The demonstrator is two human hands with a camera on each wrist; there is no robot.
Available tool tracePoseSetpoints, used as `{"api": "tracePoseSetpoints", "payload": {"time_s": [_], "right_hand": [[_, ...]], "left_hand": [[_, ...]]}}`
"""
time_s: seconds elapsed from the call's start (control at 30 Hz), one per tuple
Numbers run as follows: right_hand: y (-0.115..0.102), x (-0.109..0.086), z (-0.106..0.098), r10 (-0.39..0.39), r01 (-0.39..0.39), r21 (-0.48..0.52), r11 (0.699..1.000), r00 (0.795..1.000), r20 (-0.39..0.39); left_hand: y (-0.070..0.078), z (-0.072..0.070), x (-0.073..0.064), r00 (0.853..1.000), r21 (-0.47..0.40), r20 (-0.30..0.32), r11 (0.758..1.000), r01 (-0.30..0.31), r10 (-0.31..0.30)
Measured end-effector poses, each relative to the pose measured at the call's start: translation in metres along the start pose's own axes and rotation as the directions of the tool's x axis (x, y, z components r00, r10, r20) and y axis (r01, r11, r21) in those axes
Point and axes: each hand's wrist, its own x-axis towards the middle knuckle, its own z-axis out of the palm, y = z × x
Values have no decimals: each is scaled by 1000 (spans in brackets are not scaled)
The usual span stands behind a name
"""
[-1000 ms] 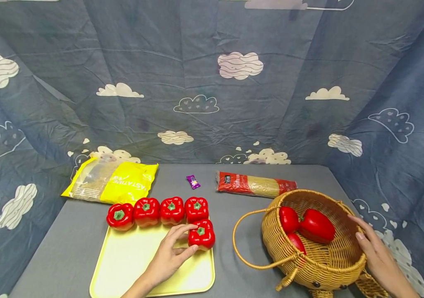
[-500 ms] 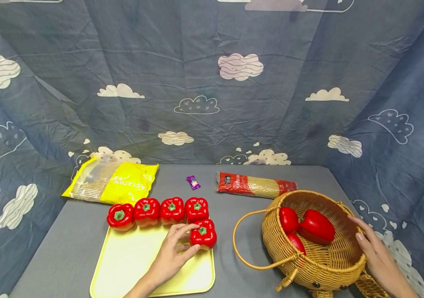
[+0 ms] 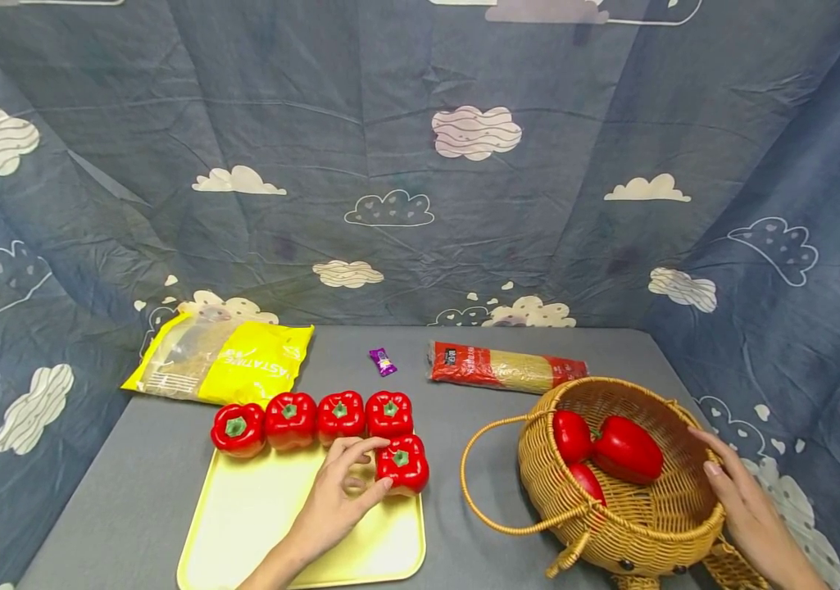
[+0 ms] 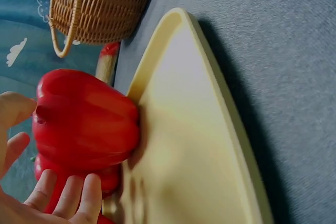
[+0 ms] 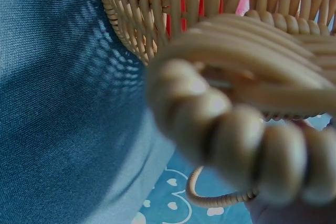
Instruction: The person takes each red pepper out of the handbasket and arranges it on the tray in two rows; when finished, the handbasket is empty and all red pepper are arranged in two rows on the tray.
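In the head view a row of red bell peppers lines the far edge of the yellow tray. Another red bell pepper stands stem up at the tray's right edge. My left hand is at that pepper's left side, fingers spread and fingertips at its surface; the left wrist view shows gaps between the fingers and the pepper. On the right, a wicker basket holds several red bell peppers. My right hand rests on its right rim with fairly straight fingers; its other fingers are hidden.
A yellow pasta bag lies behind the tray. Farther right are a small purple wrapped candy and a red-ended pack of noodles. The basket's looped handle sticks out towards the tray. A cloud-printed curtain encloses the table.
The near pepper shifted slightly right and then stopped. My left hand has since eased slightly back to the left of it. The right hand and basket have stayed put.
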Motion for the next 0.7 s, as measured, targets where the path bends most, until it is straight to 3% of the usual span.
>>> {"api": "tracePoseSetpoints", "payload": {"time_s": [0.2,0.4,0.7], "right_hand": [[-1,0,0,2,-2,-2,1000,1000,4],[1,-1,0,-45,45,11,999,999,-10],[-1,0,-2,-49,49,17,999,999,-4]], "left_hand": [[11,-10,6,996,34,-22,996,-81,82],[28,-19,21,988,30,-27,988,-153,154],[57,-14,42,969,-31,-7,969,-247,246]]}}
